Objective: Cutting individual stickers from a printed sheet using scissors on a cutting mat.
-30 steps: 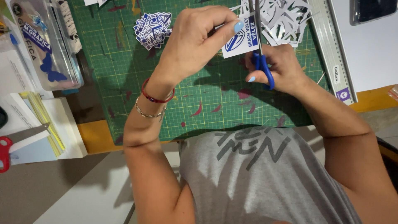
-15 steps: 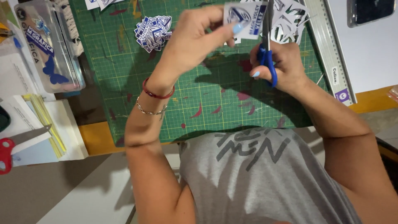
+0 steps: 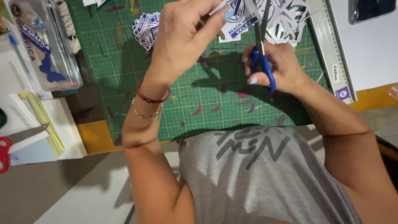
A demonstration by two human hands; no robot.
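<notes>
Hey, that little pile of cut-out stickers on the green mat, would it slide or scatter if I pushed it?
The pile of cut-out stickers looks like thin, light paper pieces, so it probably scatters rather than moving as one. The pieces lie loosely fanned, so the top ones would likely slide first. The green cutting mat looks smooth, offering little grip.

Both forearms reach far, the left hand pinching with bent fingers, the right hand curled closed.

i see a grey sleeveless shirt with dark slanted lettering across the chest. the left wrist wears a red cord bracelet and a thin metal chain. fingernails are painted pale blue.
</notes>
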